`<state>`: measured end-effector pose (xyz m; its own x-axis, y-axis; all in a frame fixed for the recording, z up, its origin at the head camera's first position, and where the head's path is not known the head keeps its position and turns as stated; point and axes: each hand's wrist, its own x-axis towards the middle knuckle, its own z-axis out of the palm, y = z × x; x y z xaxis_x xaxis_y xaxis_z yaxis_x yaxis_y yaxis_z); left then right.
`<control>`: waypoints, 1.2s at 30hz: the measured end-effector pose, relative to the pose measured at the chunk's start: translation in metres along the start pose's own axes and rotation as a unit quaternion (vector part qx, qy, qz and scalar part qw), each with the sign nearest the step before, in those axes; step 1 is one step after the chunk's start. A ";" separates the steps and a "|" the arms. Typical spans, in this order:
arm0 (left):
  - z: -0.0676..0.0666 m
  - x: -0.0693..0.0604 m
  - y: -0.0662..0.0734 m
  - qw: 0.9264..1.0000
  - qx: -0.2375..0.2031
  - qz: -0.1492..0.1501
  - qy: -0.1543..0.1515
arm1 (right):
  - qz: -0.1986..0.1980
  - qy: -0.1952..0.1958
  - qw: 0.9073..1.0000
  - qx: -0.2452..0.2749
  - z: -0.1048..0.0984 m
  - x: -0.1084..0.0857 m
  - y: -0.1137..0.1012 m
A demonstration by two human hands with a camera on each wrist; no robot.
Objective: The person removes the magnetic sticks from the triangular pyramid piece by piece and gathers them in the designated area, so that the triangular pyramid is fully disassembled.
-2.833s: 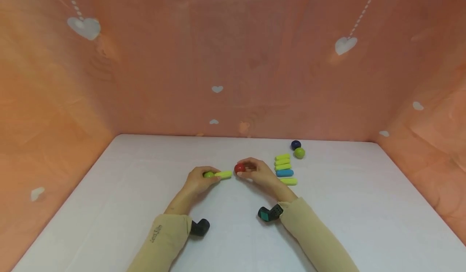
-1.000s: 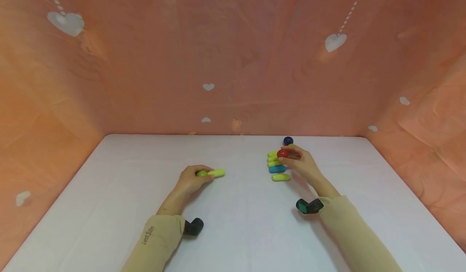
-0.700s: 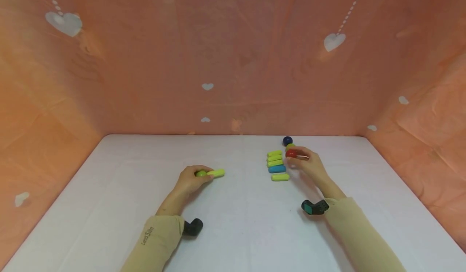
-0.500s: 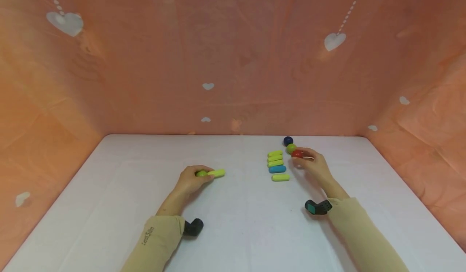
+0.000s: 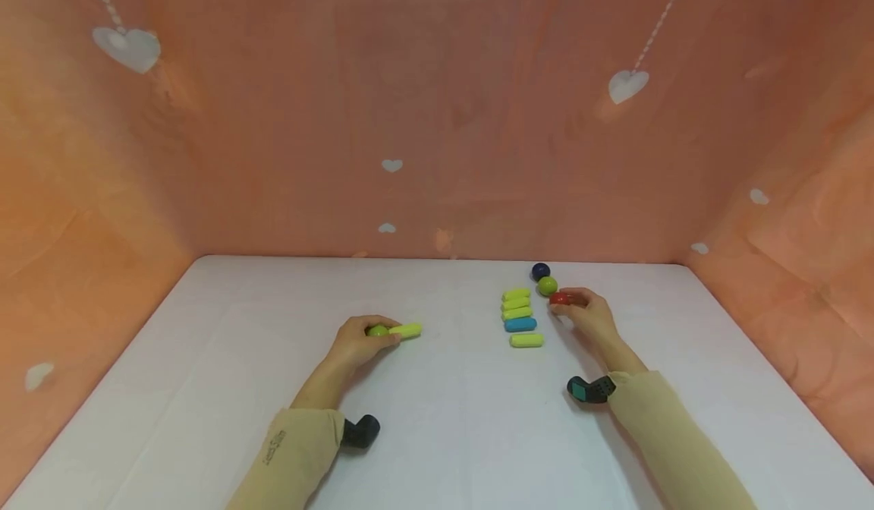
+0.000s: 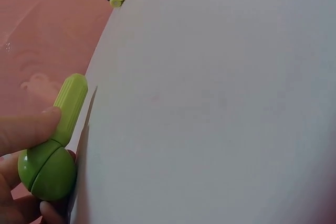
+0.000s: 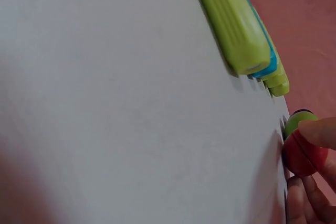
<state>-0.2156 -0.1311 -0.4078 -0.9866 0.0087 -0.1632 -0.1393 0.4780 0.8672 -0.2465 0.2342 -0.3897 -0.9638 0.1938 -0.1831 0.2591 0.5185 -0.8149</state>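
Note:
My left hand (image 5: 358, 341) holds a green ball (image 6: 48, 174) with a ribbed yellow-green stick (image 6: 72, 100) joined to it; the stick points right in the head view. In the left wrist view the thumb lies over the joint. My right hand (image 5: 592, 320) pinches a red ball (image 7: 302, 156) at the far right of the tabletop. Beside the red ball sits a second green ball (image 5: 548, 286), with a dark blue ball (image 5: 541, 271) behind it. Left of these balls lie several yellow-green sticks (image 5: 517, 304) and one blue stick (image 5: 520, 325) in a column.
One yellow-green stick (image 5: 526, 340) lies nearest in the column, slightly apart. The white tabletop (image 5: 444, 419) meets an orange-pink cloth (image 5: 437, 115) with white hearts at the back and sides. A black wrist camera (image 5: 360, 432) sticks out from the left sleeve, another (image 5: 591, 389) from the right.
My right hand has carried the red ball from near the left hand's stick, over the column of sticks, to the green ball at right. The left hand keeps its hold.

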 end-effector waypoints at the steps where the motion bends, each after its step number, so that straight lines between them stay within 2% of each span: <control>1: 0.000 -0.001 -0.001 1.000 -0.003 -0.005 -0.002 | 0.003 -0.001 1.000 -0.002 0.001 0.000 0.001; 11: -0.001 0.001 -0.004 1.000 -0.018 -0.015 -0.004 | 0.020 0.004 1.000 0.002 0.004 0.001 0.001; 16: -0.004 0.003 -0.005 1.000 -0.019 -0.007 -0.003 | 0.019 0.005 1.000 0.005 0.006 0.006 -0.002; 24: -0.004 0.002 -0.004 0.999 -0.031 -0.007 -0.007 | -0.002 0.018 1.000 -0.011 0.007 0.007 -0.002; 36: -0.003 0.002 -0.006 0.999 -0.040 -0.018 -0.005 | -0.006 0.017 1.000 -0.007 0.007 0.006 -0.002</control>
<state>-0.2172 -0.1359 -0.4118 -0.9800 0.0024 -0.1990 -0.1809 0.4061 0.8958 -0.2536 0.2282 -0.3930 -0.9642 0.2156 -0.1546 0.2489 0.5331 -0.8086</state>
